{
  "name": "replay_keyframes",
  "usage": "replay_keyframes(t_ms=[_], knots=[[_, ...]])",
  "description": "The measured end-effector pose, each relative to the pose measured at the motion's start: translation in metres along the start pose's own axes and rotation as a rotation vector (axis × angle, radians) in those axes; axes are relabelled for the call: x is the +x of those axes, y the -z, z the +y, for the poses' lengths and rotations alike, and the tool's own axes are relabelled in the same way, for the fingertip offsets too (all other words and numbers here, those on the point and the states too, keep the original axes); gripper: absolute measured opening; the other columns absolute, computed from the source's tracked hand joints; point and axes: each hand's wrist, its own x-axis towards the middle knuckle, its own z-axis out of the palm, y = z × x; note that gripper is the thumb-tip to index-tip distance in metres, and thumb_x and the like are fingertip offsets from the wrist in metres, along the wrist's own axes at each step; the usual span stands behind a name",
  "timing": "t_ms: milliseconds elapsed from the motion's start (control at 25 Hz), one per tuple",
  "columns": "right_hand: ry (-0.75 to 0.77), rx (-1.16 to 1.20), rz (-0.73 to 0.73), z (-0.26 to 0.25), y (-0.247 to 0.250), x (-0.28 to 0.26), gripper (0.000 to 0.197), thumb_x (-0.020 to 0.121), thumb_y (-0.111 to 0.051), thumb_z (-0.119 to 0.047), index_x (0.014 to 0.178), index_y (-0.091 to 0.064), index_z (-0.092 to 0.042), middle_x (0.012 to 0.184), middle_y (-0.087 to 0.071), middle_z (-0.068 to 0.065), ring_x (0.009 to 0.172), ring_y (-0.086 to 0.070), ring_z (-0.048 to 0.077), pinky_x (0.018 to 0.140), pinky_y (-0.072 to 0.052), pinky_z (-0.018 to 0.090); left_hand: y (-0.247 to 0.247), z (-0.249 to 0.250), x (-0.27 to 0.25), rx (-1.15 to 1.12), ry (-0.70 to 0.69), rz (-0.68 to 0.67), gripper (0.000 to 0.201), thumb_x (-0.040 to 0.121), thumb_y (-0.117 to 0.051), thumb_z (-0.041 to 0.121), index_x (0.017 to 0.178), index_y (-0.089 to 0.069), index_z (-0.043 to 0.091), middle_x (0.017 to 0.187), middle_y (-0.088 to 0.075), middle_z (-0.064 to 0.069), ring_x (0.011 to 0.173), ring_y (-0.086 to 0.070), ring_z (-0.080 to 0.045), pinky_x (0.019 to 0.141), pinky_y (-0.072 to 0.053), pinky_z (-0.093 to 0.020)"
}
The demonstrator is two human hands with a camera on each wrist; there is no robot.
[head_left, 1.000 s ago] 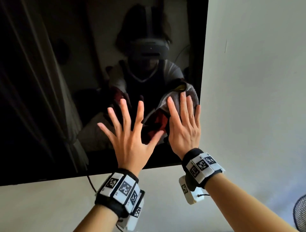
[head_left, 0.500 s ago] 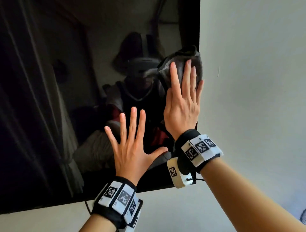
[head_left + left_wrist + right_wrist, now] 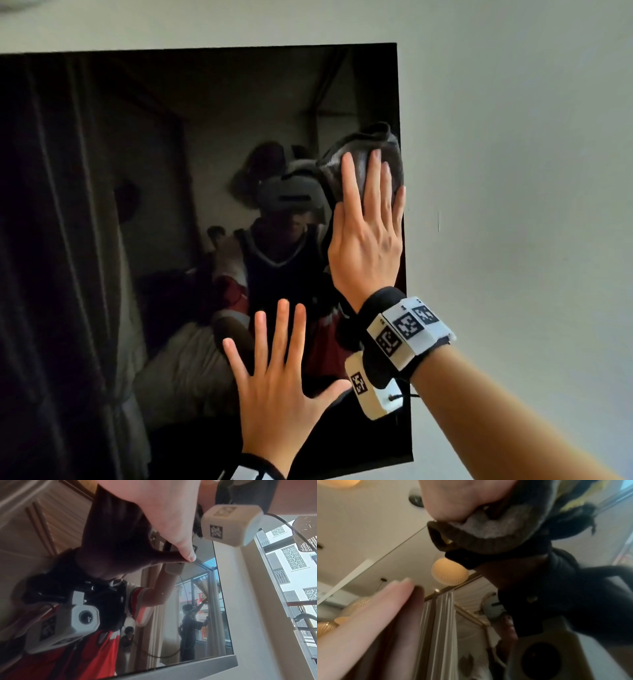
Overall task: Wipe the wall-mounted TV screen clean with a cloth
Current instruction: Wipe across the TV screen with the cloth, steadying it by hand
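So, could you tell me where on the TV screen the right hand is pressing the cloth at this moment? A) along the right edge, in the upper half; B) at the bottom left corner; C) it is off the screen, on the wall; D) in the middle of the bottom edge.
A: in the head view the right hand presses the cloth flat against the TV screen beside its right edge, above the left hand.

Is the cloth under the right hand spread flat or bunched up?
Bunched up: the cloth shows thick folds above the flat right hand pressing it on the TV screen.

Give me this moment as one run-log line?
right hand: presses cloth flat on TV screen, right edge | left hand: spread, bracing screen
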Motion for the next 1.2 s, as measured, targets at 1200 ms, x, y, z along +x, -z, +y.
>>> replay_keyframes(t_ms=[1200], knots=[[0.223,-0.072,0.027,-0.14,-0.051,0.059,0.057,0.1,-0.04,-0.021,0.154,-0.022,-0.024,0.161,-0.016,0.009,0.149,-0.011,0.026,0.121,-0.006,0.047,0.072,-0.176,-0.008,0.012,-0.065,0.154,0.122,0.06,-0.051,0.093,0.16,-0.013,0.033,0.169,-0.008,0.002,0.15,-0.011,-0.043,0.115,0.006,-0.069]])
